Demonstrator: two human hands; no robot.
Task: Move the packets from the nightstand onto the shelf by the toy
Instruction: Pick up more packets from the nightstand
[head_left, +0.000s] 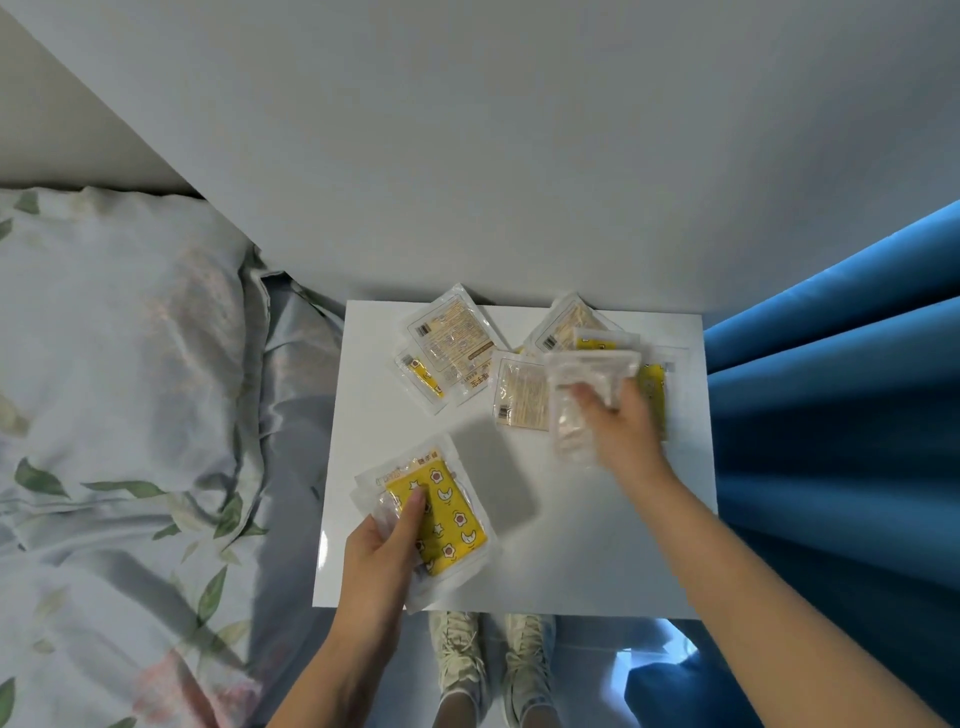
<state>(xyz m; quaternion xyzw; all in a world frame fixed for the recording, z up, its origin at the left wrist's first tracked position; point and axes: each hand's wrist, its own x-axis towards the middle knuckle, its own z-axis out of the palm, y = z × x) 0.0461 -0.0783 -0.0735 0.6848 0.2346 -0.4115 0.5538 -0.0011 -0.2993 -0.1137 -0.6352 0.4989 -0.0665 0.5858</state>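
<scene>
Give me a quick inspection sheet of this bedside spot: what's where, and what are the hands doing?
Surface: white nightstand, against the wall.
Job's things: left hand holds a stack, yellow patterned packet on top; right hand grips a blurred clear packet; loose packets lie at the back.
Clutter: nothing seen.
Hands: both gripping packets.
Cables: nothing seen.
Surroundings: floral bedding on the left, blue curtain on the right, shoes below. Shelf and toy not in view.

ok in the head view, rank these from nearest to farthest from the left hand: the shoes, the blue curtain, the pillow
From the left hand:
1. Shoes, on the floor just below the nightstand.
2. Pillow, up to the left on the bed.
3. Blue curtain, far right.
</scene>
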